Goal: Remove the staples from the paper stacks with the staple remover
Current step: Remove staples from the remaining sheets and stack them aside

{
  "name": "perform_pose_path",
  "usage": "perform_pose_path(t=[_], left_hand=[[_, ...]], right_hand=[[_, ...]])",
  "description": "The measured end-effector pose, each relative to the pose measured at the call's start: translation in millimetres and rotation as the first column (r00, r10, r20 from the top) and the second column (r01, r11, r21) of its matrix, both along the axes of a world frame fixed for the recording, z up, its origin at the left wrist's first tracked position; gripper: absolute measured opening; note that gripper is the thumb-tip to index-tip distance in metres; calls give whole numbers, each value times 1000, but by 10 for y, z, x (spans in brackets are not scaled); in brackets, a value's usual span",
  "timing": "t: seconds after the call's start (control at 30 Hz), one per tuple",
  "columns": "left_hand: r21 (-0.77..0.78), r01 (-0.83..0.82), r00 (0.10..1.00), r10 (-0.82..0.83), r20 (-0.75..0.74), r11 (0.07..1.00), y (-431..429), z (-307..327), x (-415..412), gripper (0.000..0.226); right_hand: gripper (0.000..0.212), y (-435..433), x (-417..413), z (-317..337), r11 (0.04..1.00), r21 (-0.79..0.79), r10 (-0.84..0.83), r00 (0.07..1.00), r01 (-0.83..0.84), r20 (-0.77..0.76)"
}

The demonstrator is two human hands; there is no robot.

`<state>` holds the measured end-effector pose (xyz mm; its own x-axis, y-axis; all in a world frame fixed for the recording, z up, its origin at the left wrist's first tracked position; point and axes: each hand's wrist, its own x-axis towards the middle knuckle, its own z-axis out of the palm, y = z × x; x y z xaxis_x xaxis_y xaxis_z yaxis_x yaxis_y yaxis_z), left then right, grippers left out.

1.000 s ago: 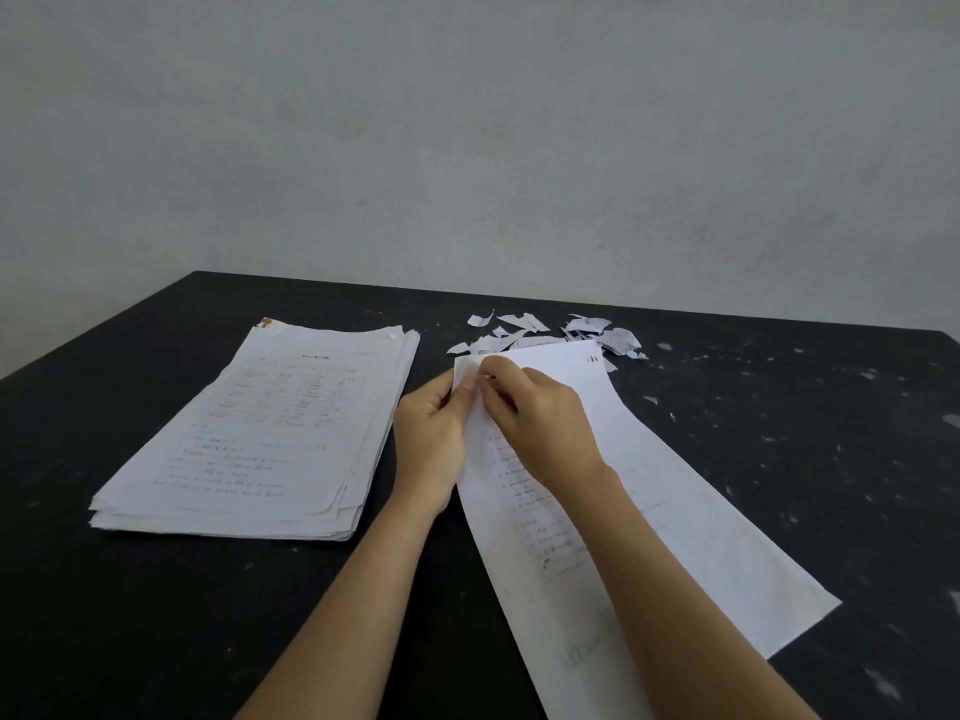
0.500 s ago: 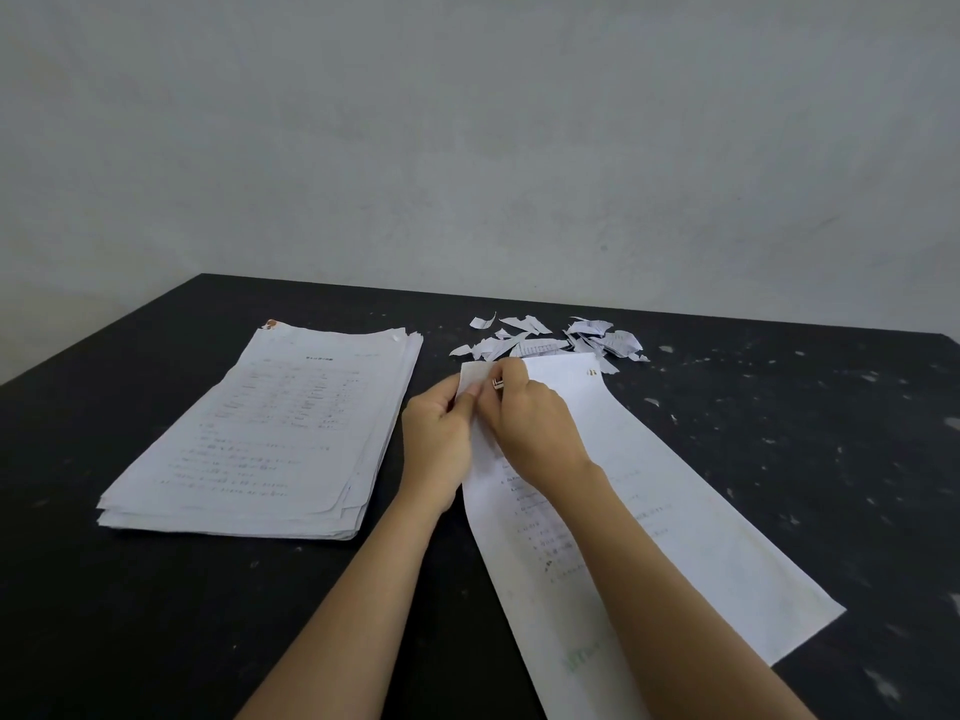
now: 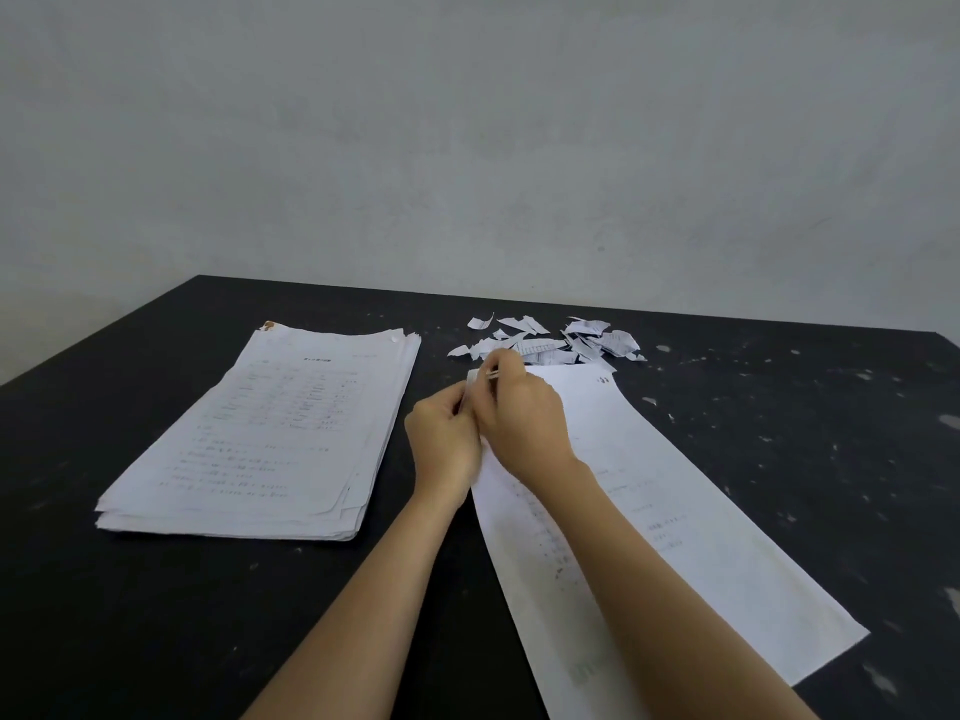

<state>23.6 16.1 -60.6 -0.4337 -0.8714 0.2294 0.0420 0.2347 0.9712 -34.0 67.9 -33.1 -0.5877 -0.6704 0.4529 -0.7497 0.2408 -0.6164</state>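
On the black table [image 3: 156,589], both hands meet at the far left corner of the sheet [image 3: 691,522], where a staple probably sits. The left hand [image 3: 444,444] pinches the corner edge to keep it steady, I think. The right hand [image 3: 522,418] is closed around a thin metal tool [image 3: 492,374], perhaps the remover; only its tip shows. Compared with half a second ago, this hand has turned more over the corner. A stack [image 3: 270,428] waits on the left, scraps [image 3: 566,341] lie behind.
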Motion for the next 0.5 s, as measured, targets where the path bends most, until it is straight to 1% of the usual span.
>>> perform_pose_path(t=[0.03,0.07,0.1,0.13,0.17,0.2,0.23,0.27,0.33,0.37,0.43,0.5], left_hand=[[-36,24,1000,-24,-18,999,21,21,18,31],[-75,55,997,-59,-42,996,41,36,33,24],[-110,87,994,-94,-60,990,69,51,53,16],[-170,97,992,-109,-64,981,77,45,65,17],[-259,97,992,-116,-59,961,75,22,72,22],[-360,85,994,-105,-37,929,62,-7,75,25],[-444,81,995,-96,-12,892,52,-28,74,27],[-508,88,995,-94,13,857,37,-38,73,26],[-603,114,993,-109,45,789,7,-64,75,21],[-633,125,992,-114,58,764,7,-75,77,18],[-638,133,991,-103,84,759,18,-80,73,13],[-626,129,991,-78,108,770,17,-79,62,13]], right_hand=[[12,-11,-15,46,996,-90,-5,988,20,154],[11,-32,-62,98,983,-165,-21,953,74,303],[16,-45,-127,161,968,-210,-39,905,140,425],[24,-52,-221,227,961,-209,-46,845,183,532],[29,-58,-325,288,966,-179,-32,775,186,631],[29,-63,-419,348,981,-122,-23,710,152,704],[27,-65,-497,392,994,-49,-28,669,97,743],[24,-79,-561,412,999,28,-46,652,38,757],[19,-128,-640,411,984,171,-97,655,-50,749],[18,-157,-663,403,974,217,-120,656,-69,746],[18,-231,-699,382,962,263,-153,647,-76,747],[22,-292,-731,364,960,278,-188,639,-42,746]])
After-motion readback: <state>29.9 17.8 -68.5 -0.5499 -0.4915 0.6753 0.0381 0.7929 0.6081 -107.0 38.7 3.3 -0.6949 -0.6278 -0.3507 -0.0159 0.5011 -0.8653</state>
